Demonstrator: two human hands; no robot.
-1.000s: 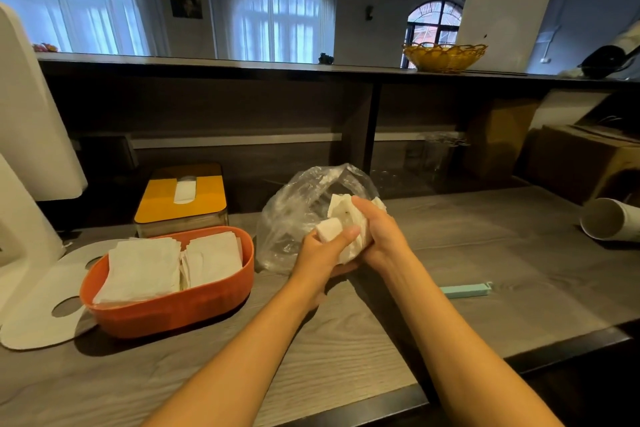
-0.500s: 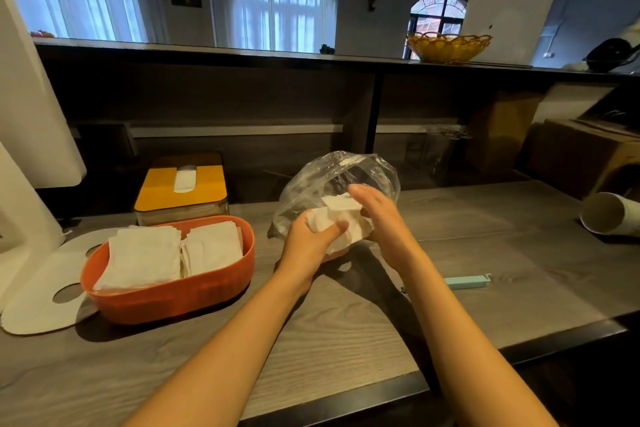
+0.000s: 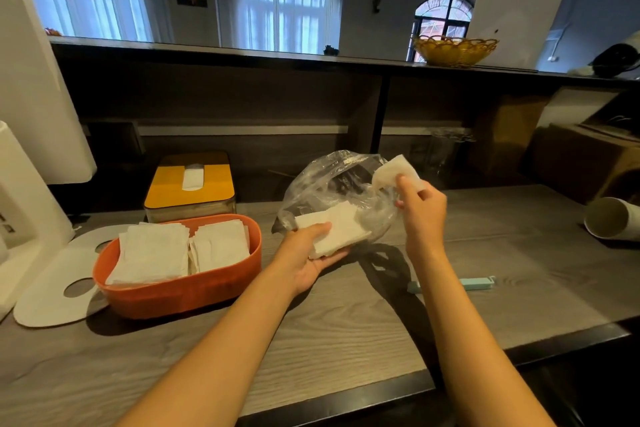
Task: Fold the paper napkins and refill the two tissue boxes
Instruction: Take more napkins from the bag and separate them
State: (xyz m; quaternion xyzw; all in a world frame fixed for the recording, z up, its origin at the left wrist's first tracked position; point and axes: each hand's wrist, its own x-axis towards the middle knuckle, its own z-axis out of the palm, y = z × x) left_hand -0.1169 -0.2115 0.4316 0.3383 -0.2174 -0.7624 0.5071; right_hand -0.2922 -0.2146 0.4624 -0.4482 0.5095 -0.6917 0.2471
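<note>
The left hand (image 3: pixel 308 253) grips a stack of napkins (image 3: pixel 337 230) between thumb and curled fingers beside the clear plastic bag (image 3: pixel 332 187), while the right hand (image 3: pixel 420 208) pinches one napkin (image 3: pixel 393 172) lifted above it, right of the orange tissue box (image 3: pixel 180 291) on the wooden counter (image 3: pixel 346 329).

Grey wood-grain desk (image 3: pixel 346 340), dark edge strip along the front. Directly on it: orange tub (image 3: pixel 180 291) at left-centre, two stacks of folded napkins inside. Yellow-lidded tissue box (image 3: pixel 190 187) just behind the tub. White flat lid (image 3: pixel 52 291) with a round hole at far left, touching the tub's left end. Clear plastic bag (image 3: pixel 332 191) mid-desk, base resting on the surface. Light-blue clip (image 3: pixel 474 282) to the right of centre. White paper cup (image 3: pixel 611 222) on its side at far right.
</note>
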